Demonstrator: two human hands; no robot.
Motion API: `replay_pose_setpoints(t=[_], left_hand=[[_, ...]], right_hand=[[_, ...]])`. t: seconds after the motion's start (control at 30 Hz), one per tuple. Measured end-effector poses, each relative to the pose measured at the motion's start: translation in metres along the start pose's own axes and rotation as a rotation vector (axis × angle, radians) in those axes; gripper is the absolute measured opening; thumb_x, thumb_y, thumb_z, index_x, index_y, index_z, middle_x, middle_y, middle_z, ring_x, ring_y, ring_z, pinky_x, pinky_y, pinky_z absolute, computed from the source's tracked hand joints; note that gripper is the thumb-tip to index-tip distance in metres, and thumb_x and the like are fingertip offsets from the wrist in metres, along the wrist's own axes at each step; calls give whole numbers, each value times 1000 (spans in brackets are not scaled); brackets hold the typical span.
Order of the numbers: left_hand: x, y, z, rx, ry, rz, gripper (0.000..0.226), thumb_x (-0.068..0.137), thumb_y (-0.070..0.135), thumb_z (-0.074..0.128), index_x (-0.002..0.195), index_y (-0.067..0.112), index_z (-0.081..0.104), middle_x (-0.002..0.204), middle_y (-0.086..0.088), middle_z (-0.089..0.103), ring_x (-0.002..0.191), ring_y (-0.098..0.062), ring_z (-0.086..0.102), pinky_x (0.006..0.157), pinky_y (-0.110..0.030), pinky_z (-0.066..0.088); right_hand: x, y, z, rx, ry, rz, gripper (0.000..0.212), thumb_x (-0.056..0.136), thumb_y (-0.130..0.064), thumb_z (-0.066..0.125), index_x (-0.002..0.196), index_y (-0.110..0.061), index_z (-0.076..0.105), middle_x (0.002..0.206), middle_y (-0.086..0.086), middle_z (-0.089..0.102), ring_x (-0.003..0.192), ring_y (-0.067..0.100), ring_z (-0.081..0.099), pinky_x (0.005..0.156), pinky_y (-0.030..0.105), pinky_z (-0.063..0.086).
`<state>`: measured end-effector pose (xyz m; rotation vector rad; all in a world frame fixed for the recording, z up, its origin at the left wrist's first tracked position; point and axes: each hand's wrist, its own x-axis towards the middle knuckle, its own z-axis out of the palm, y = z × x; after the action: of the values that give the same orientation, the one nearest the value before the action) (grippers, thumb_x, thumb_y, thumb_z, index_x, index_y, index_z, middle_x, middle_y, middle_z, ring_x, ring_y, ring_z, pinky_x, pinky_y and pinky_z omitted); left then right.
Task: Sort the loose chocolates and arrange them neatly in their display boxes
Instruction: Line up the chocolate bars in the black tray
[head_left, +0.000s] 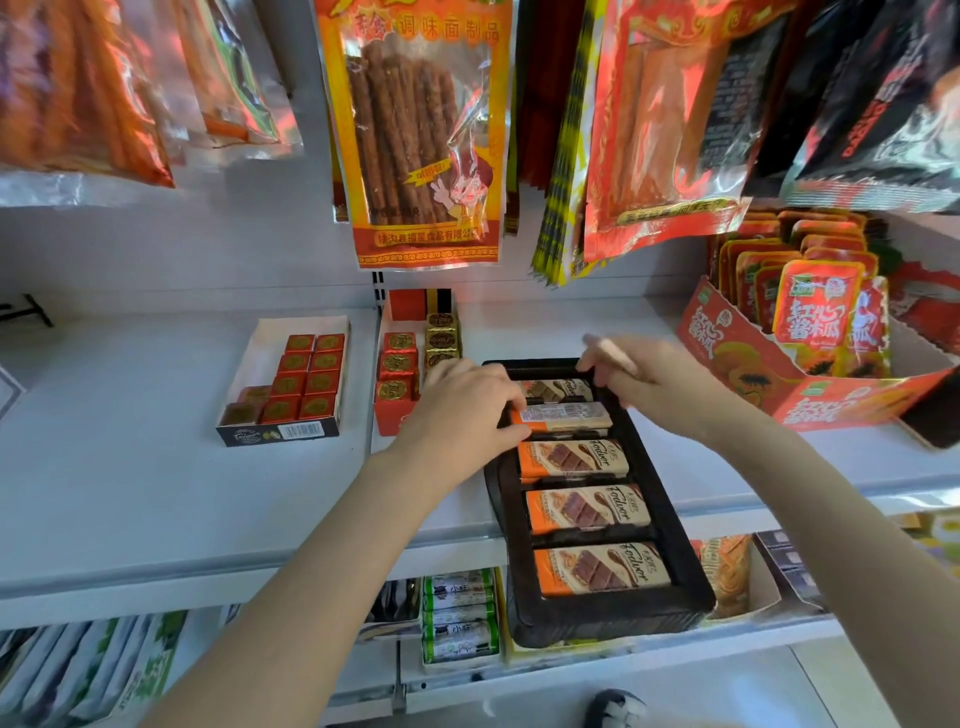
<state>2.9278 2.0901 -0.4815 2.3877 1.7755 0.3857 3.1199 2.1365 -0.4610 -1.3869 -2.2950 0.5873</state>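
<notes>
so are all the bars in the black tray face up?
No: the bar under the left hand shows its white label back, unlike the three in the black tray nearer the camera.

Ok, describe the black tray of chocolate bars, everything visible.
The black tray is a long, shallow display box, seemingly plastic or card, lying on the white shelf, near end overhanging. Five orange-and-cream chocolate bars lie crosswise; the second-farthest bar shows its label side. The left hand pinches that bar; the right hand holds the far rim.

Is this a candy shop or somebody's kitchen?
Most likely a small shop. Sealed snack packets hang above a white shelf, and chocolate bars sit lined up in a black display tray for selling.
</notes>
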Motion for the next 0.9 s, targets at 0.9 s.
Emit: replay_pose_setpoints(t=[0.9], left_hand=[[-5,-6,-2,23,11,73,32,95,21,40,123,26,56,127,9,54,119,-10,45,104,-29,20]], right_hand=[[0,3,-4,570,94,293,34,94,-28,44,89,-7,70,76,10,59,64,16,51,66,26,39]])
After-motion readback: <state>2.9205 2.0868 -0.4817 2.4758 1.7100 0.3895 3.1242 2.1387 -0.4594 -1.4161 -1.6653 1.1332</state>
